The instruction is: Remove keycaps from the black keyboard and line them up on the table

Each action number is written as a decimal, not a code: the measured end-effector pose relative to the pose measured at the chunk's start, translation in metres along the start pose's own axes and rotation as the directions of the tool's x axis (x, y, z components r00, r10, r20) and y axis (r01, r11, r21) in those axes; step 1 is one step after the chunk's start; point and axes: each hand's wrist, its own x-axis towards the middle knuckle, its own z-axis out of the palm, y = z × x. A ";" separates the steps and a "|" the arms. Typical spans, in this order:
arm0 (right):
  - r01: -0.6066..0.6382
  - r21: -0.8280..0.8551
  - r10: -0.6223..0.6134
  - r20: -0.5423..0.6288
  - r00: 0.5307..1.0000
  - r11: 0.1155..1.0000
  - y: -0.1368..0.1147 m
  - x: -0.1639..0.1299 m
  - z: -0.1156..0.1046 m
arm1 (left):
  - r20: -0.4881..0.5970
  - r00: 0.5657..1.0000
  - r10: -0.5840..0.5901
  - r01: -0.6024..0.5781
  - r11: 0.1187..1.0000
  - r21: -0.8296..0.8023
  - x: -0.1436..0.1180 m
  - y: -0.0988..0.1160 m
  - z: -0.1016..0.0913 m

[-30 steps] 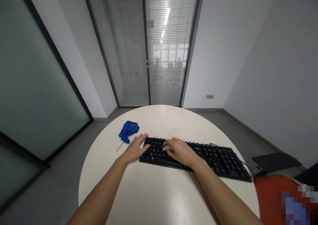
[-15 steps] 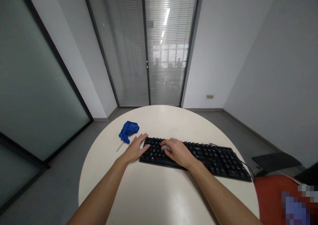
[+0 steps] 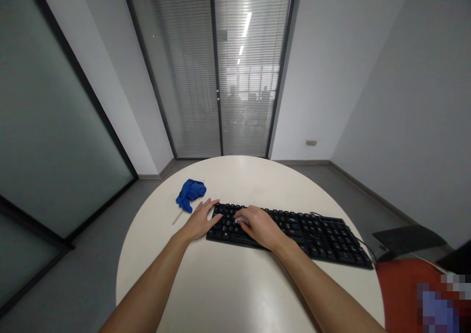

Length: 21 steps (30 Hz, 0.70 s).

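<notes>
A black keyboard (image 3: 294, 230) lies across the round table, angled so its right end is nearer to me. My left hand (image 3: 200, 220) rests at its left end, fingers stretched and spread along the side, thumb over the keys. Over the left-middle keys, my right hand (image 3: 259, 225) is closed with bent fingers around a small white wad (image 3: 241, 219). Most of that wad is hidden under the fingers, so its material is unclear. Just beyond my left hand sits a crumpled blue cloth (image 3: 191, 194), and a thin pale stick (image 3: 177, 217) pokes out near it.
The white round table (image 3: 243, 176) has its curved edge close to the keyboard's right end, where a cable (image 3: 366, 245) hangs over. A red chair seat (image 3: 397, 284) stands at the right. Behind the table are a glass door with blinds (image 3: 243, 112) and grey walls.
My right hand has slid slightly left along the keys with the white wad. My left hand stays nearly in place at the keyboard's left end.
</notes>
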 end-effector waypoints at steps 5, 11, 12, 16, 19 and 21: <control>-0.004 -0.023 0.005 0.029 1.000 1.000 0.004 -0.001 -0.010 | -0.006 1.000 -0.003 0.003 1.000 0.000 0.000 0.001 -0.001; 0.015 -0.015 -0.015 0.014 1.000 1.000 0.002 -0.001 -0.007 | -0.008 1.000 -0.003 0.003 1.000 -0.002 0.000 0.002 0.001; 0.021 -0.018 -0.021 0.009 1.000 1.000 0.001 -0.001 -0.004 | -0.010 1.000 -0.004 0.003 1.000 -0.002 0.000 0.002 0.001; 0.029 -0.042 -0.029 -0.005 1.000 0.999 -0.002 0.002 0.003 | -0.008 1.000 -0.004 0.005 1.000 0.003 0.000 0.003 0.001; 0.023 -0.059 -0.022 0.017 1.000 0.998 0.000 0.002 -0.002 | 0.002 1.000 -0.008 0.008 1.000 0.006 0.000 0.003 0.000; 0.014 -0.057 -0.012 0.036 0.999 0.998 0.002 0.001 -0.006 | 0.004 1.000 -0.007 0.007 1.000 0.007 0.000 0.002 0.000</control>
